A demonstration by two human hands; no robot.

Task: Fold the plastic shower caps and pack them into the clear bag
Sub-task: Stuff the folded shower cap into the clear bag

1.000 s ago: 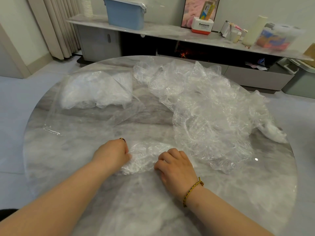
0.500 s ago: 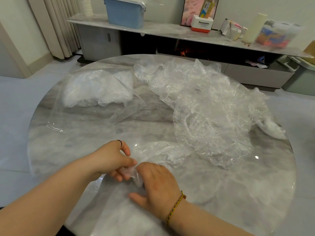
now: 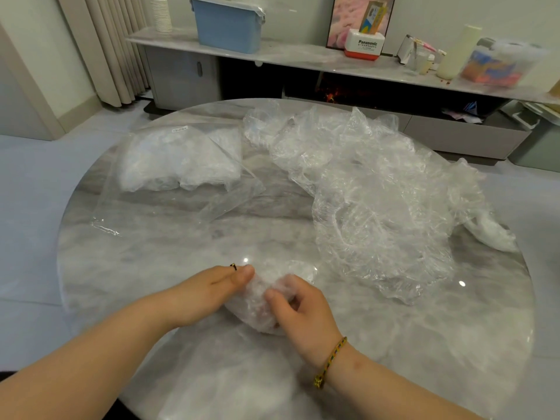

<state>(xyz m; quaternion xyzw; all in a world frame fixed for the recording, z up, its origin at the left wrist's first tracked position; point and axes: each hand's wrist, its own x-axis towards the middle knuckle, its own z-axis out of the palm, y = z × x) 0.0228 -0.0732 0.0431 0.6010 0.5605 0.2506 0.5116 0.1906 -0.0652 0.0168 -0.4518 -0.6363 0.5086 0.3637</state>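
Both forearms enter from the bottom of the frame bare, with no sleeves showing. The right hand [image 3: 306,316], lower centre, has a thin braided bracelet [image 3: 330,362] of yellow and mixed colours at the wrist. The left hand [image 3: 209,294] wears a small dark ring [image 3: 233,266].

Soft even light; table [image 3: 454,344] glare spots; wide-angle edges.
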